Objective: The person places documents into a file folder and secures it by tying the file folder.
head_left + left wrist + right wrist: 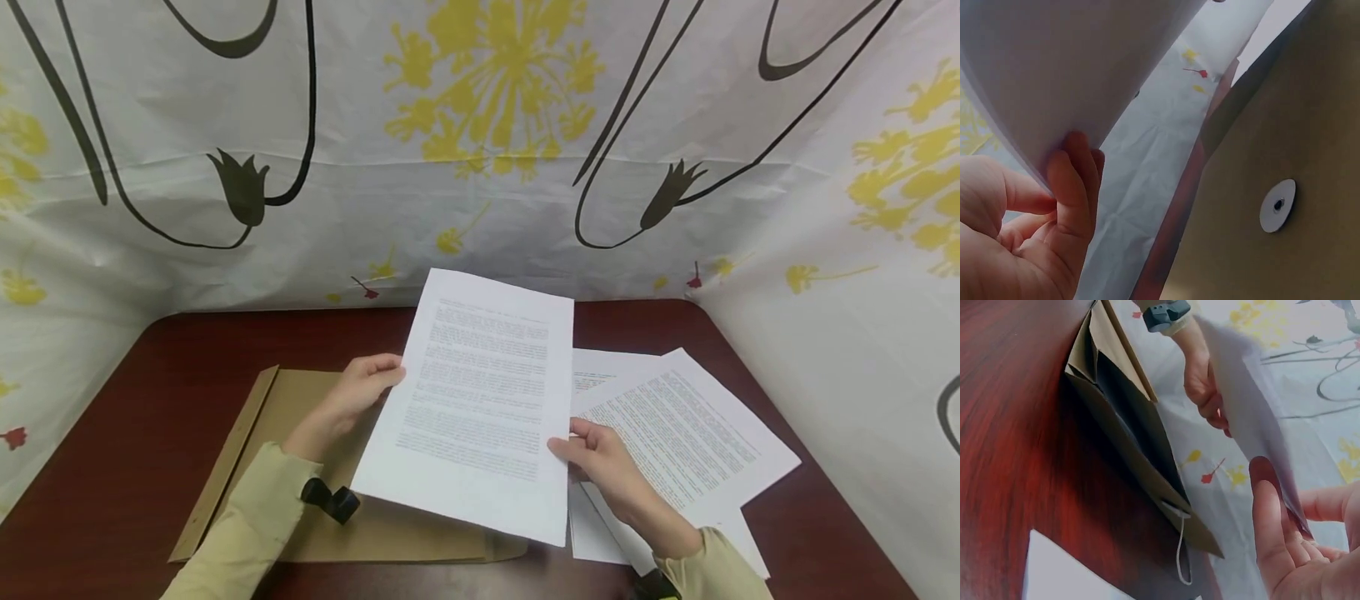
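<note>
A printed sheet of paper (480, 392), possibly with more sheets behind it, is held up and tilted in the head view. My left hand (363, 390) pinches its left edge between thumb and fingers. On the opposite edge, lower down, my right hand (603, 462) grips it the same way. Beneath lies a brown paper envelope (420, 533), flat on the table. The left wrist view shows a round white button (1278, 205) on the envelope. In the right wrist view the envelope's mouth gapes, and a white string (1180, 553) hangs from it.
More printed sheets (675, 425) lie overlapping at the right of the dark red wooden table (97, 467), partly under my right hand. A patterned cloth (360, 192) rises behind the table and along both sides.
</note>
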`<state>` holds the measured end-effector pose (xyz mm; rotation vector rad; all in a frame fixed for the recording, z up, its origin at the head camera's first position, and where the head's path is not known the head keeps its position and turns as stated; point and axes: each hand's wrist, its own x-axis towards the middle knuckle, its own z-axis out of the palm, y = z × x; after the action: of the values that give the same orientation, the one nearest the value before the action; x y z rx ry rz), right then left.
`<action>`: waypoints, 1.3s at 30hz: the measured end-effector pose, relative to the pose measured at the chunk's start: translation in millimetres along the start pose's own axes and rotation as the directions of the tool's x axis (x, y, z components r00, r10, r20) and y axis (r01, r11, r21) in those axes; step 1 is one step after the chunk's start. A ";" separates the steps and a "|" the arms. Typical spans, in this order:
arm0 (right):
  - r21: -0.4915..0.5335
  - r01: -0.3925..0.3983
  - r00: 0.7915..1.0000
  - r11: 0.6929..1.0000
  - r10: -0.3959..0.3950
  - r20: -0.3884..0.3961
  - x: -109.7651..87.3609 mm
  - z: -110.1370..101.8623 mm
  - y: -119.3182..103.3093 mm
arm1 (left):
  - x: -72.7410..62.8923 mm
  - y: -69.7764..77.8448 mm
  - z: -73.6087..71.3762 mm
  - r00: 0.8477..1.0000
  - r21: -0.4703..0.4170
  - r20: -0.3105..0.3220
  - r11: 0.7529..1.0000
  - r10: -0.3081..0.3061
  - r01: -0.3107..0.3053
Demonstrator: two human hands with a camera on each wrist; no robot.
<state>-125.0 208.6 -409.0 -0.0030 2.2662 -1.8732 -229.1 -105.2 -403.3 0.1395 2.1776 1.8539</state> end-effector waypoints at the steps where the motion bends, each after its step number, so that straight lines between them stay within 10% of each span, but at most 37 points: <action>1: 0.011 -0.005 1.000 1.000 0.005 -0.005 0.9 -0.7 0.9 | -0.4 -0.9 -0.7 1.000 0.009 0.017 1.000 0.008 -0.008; 14: 0.072 0.017 0.987 0.997 -0.005 -0.163 18.0 -28.3 0.2 | -3.5 -9.8 -11.6 0.932 0.077 0.358 0.994 0.048 -0.080; 26: 0.192 -0.029 0.949 0.981 0.087 -0.302 19.1 -30.3 4.7 | -10.3 -9.4 -20.7 0.930 -0.041 0.368 0.999 -0.003 0.019; 34: 0.298 0.017 0.912 0.954 0.107 -0.395 14.2 -37.9 3.9 | -21.4 -15.1 -30.8 0.879 -0.354 0.457 0.935 0.138 0.037; 39: 0.325 0.011 0.894 0.946 0.136 -0.427 11.7 -37.7 7.8 | -30.4 -18.9 -17.7 0.911 -0.343 0.403 0.938 0.089 0.060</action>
<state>-141.4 245.3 -411.7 0.6036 2.1414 -2.3788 -202.9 -132.9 -414.9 0.4338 1.5459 1.9691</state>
